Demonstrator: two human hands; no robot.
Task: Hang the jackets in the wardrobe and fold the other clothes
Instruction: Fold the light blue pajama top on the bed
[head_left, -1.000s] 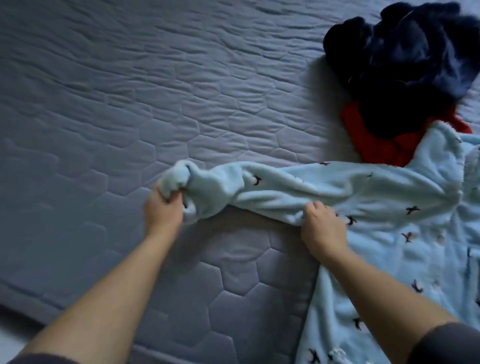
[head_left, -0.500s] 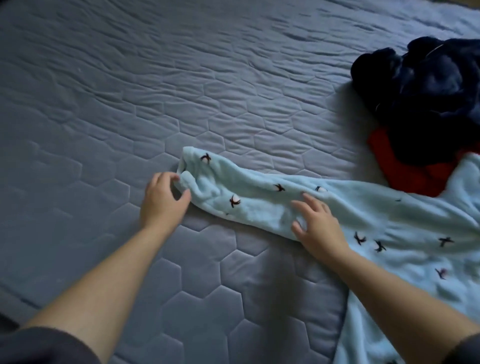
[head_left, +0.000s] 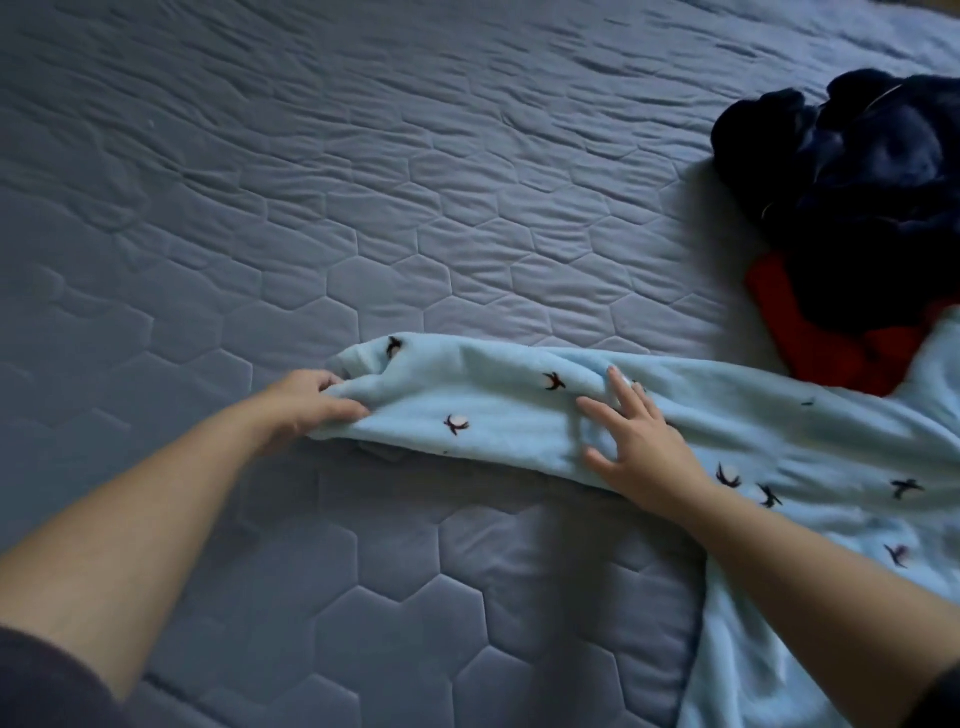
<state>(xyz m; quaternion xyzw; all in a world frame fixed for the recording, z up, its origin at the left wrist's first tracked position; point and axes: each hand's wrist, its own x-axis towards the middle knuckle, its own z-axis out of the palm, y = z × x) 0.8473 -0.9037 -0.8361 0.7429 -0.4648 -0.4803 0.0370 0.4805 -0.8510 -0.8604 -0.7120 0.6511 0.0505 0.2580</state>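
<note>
1. The left hand (head_left: 311, 402) grips the cuff end of the long sleeve (head_left: 493, 410) of a light-blue fleece garment (head_left: 810, 467) printed with small dark motifs. Its thumb lies on top of the fabric and its fingers are curled over the cuff edge.
2. The right hand (head_left: 639, 447) lies flat on the same sleeve further along. Its fingers are spread and straight, pressing the fabric down and holding nothing.
3. Half a second ago the left hand only lay beside the cuff with loose fingers; now it has taken hold of it. The right hand's fingers were gently bent then and are now splayed wider.
4. A second ago both hands clutched the sleeve in a raised bunch. It now lies stretched out and mostly smooth across the grey-blue quilted bed cover (head_left: 363, 208) with hexagon stitching.
5. The body of the light-blue fleece garment spreads to the right and runs off the lower right edge of the view, under the right forearm.
6. At the far right a crumpled dark navy fleece garment (head_left: 857, 182) lies heaped on a red garment (head_left: 810, 332). The red one's near edge touches the light-blue fabric.
</note>
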